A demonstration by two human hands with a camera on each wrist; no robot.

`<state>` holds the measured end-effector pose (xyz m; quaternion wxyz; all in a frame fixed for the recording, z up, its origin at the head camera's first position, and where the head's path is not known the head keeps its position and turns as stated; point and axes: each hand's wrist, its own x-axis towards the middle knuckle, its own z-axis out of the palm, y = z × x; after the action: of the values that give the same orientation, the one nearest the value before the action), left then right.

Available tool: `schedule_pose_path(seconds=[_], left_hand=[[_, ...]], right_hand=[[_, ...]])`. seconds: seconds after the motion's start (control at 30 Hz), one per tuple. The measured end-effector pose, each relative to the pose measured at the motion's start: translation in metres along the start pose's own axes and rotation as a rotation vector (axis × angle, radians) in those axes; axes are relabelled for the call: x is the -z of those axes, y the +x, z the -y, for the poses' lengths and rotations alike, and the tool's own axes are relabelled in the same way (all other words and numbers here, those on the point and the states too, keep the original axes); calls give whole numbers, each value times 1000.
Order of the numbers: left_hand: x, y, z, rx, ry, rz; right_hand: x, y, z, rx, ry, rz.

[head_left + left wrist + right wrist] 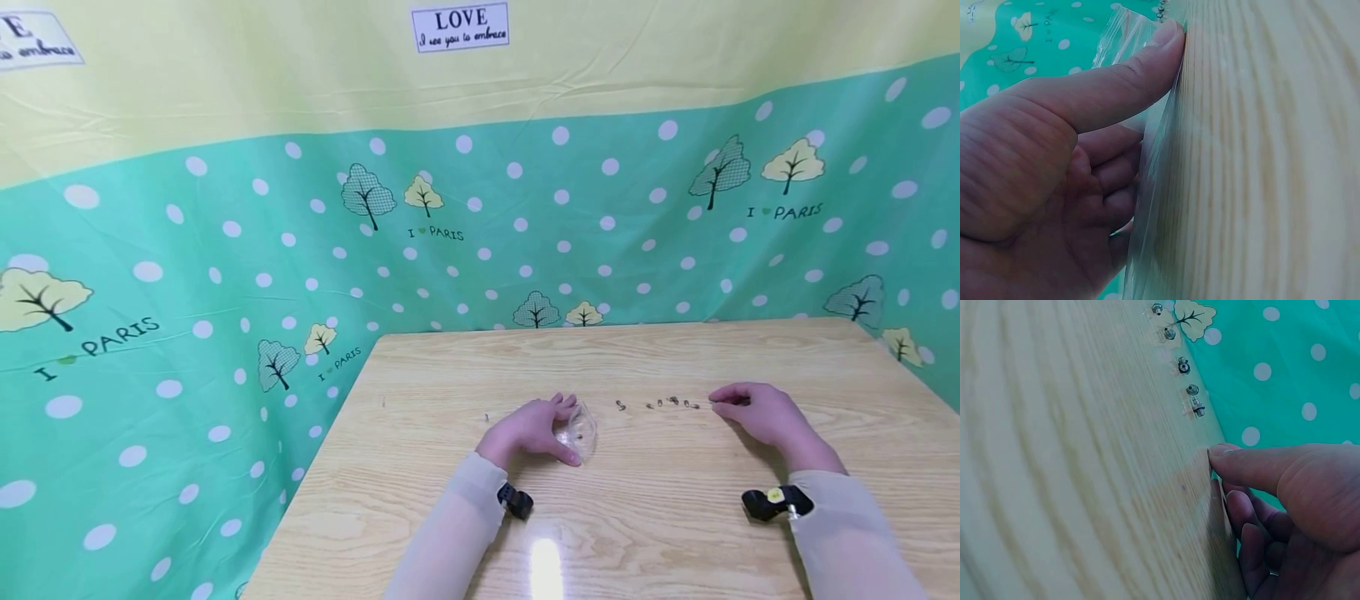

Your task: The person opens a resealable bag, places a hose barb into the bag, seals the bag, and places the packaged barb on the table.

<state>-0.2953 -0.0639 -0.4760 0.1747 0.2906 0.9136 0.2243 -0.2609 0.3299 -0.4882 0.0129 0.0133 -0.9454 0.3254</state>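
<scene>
A clear plastic bag point(583, 433) lies on the table under my left hand point(531, 427), which holds it between thumb and fingers. A small dark piece shows inside the bag. In the left wrist view, the thumb point(1147, 56) presses the film near the tabletop, with the fingers curled behind. My right hand point(765, 412) is at the right end of a row of small metal fittings point(672, 401). Its thumb point(1254, 464) and forefinger come together at the table surface; whether anything small is between them is hidden. Several fittings point(1184, 365) stand or lie apart in the right wrist view.
The wooden table point(637, 525) carries a loose small part point(621, 406) between the bag and the row. Left of the left hand lies another tiny piece point(487, 417), and a thin one point(384, 402) is farther left. A green dotted curtain point(450, 275) hangs behind.
</scene>
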Motion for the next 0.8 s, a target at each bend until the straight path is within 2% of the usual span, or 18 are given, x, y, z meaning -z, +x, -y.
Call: schedule_pose_path(seconds=[0.3,0.47,0.7,0.8], left_hand=[[1,0,-1,2,10,5],[5,2,-1,5,3,-15],[-1,-5,0,9,9,1],[-2,-5,-1,-4,5,-11]], right_hand=[[1,0,0,-20,-4,14],[6,3,5,-32,-8,15],[4,-3,7,-28,-11,64],[6,-4,6,-26,-5,59]])
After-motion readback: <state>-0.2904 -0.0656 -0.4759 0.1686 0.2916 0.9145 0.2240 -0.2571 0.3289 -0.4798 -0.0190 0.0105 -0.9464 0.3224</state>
